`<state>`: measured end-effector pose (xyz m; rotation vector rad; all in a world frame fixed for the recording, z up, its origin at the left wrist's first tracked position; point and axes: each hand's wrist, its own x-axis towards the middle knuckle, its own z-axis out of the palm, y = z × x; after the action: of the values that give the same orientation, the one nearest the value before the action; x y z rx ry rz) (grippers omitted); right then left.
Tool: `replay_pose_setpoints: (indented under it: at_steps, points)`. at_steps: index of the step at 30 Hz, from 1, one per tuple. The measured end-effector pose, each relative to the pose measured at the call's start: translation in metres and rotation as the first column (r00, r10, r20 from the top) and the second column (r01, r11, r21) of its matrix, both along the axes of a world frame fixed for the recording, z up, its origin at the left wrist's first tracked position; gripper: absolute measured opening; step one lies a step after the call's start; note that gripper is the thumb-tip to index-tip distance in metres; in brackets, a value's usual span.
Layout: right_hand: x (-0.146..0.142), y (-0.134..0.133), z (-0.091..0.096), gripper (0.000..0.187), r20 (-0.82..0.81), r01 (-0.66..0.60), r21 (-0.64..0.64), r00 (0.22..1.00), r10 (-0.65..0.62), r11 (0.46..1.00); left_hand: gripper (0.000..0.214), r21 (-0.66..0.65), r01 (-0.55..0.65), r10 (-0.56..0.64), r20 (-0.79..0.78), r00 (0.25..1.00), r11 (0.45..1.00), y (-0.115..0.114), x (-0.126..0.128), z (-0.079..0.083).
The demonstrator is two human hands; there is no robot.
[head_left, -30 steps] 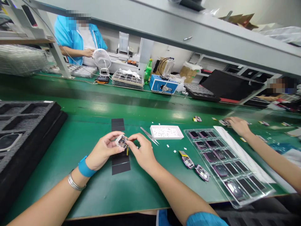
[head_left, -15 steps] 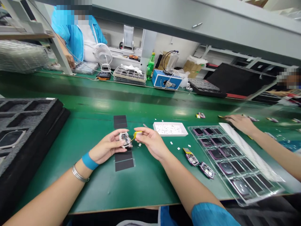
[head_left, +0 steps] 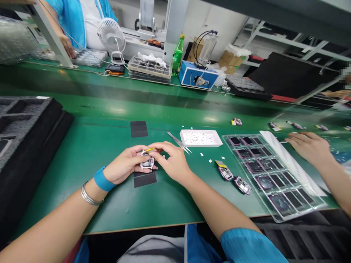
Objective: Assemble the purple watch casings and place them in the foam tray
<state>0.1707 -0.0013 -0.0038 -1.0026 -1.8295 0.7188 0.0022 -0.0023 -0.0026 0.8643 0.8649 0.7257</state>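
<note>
Between the thumb and fingers of my left hand (head_left: 123, 166) is a small white-edged smartwatch case (head_left: 147, 164), its open side showing electronic parts. My right hand (head_left: 175, 160) pinches a yellow-edged battery (head_left: 149, 149) at the top of that case, seen nearly edge-on. Fingers cover part of both pieces. Just beneath the hands lies a dark strip (head_left: 144, 180), and a similar dark sheet (head_left: 139, 129) is farther back. Tweezers (head_left: 178, 141) rest on the green table beyond my right hand, beside a shallow white box (head_left: 201, 138) of tiny pieces.
Two opened watch cases (head_left: 225, 172) lie right of my forearm, near a clear tray (head_left: 263, 209) of dark screens. A co-worker's hand (head_left: 308, 148) reaches in at the right. Black foam trays (head_left: 35, 146) stand at left. Another person works behind a white fan (head_left: 111, 34).
My right hand has brought the battery left and up to the top of the case; before, it was held apart, joined by a thin yellow lead. The co-worker's hand has shifted right.
</note>
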Motion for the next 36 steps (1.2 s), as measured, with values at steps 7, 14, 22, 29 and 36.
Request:
replay_pose_setpoints:
  at_steps: [7,14,22,29,36]
  points:
    - [0.002,0.011,-0.008,0.026,-0.079,-0.003,-0.137,0.997,-0.008,0.991,0.019,-0.021,-0.135,0.134,-0.037,0.990,0.991,0.003,0.000,0.000]
    - [0.004,0.013,-0.012,0.008,0.473,0.025,-0.104,0.881,0.028,0.994,0.012,-0.033,-0.349,0.351,0.050,0.935,0.936,0.010,-0.009,0.001]
    - [-0.005,0.004,-0.008,0.010,0.580,0.067,-0.103,0.814,0.005,0.992,0.012,-0.069,-0.312,0.316,0.058,0.947,0.948,0.009,-0.008,-0.001]
    - [-0.006,0.009,-0.009,0.005,0.506,0.122,-0.191,0.863,-0.009,0.974,0.012,-0.088,-0.339,0.344,0.045,0.938,0.937,0.009,-0.007,-0.001]
    - [-0.007,0.010,-0.020,0.010,0.563,0.038,-0.045,0.826,-0.006,0.998,0.013,-0.109,-0.345,0.353,0.060,0.934,0.932,0.009,-0.007,-0.001]
